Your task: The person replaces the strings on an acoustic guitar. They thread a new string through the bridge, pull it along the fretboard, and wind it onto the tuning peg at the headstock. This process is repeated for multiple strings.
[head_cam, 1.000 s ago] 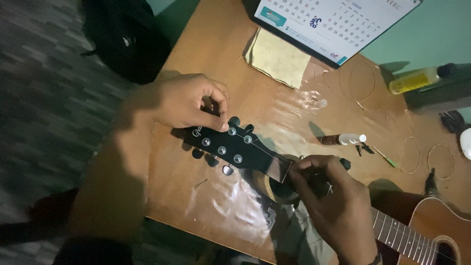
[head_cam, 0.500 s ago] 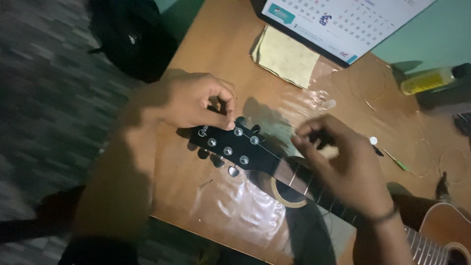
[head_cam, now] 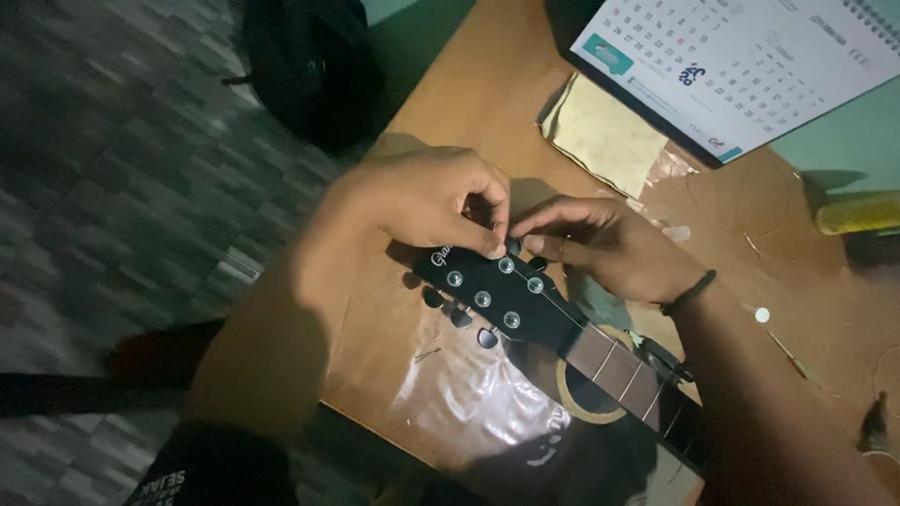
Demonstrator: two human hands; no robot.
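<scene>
Both hands meet at the top of a black guitar headstock [head_cam: 487,286] that lies on a brown worktop [head_cam: 450,112], tip pointing toward the upper left. The left hand [head_cam: 427,201] comes in from the lower left, fingers curled down over the upper edge of the headstock, thumb and forefinger pinched together at a tuning peg [head_cam: 512,246] on the far side. The right hand [head_cam: 605,245] reaches in from the right, a dark band [head_cam: 689,291] around its wrist, and its fingertips close on that same peg, so the two sets of fingertips touch or nearly touch; whether a string is caught between them is too small to tell. Six silver tuner posts show on the face of the headstock, with dark tuner knobs sticking out along its lower edge. From the headstock the guitar neck [head_cam: 623,370] runs down to the right, thin strings along it, passing over a roll of tape [head_cam: 581,398] that lies flat on the worktop beneath. A folded yellowish cloth [head_cam: 600,136] lies beyond the hands, just beside a desk calendar [head_cam: 741,66] at the top right. A yellow bottle [head_cam: 858,214] lies at the right edge, well apart from the hands. A dark bag [head_cam: 305,66] sits on the patterned floor [head_cam: 112,169] to the upper left.
</scene>
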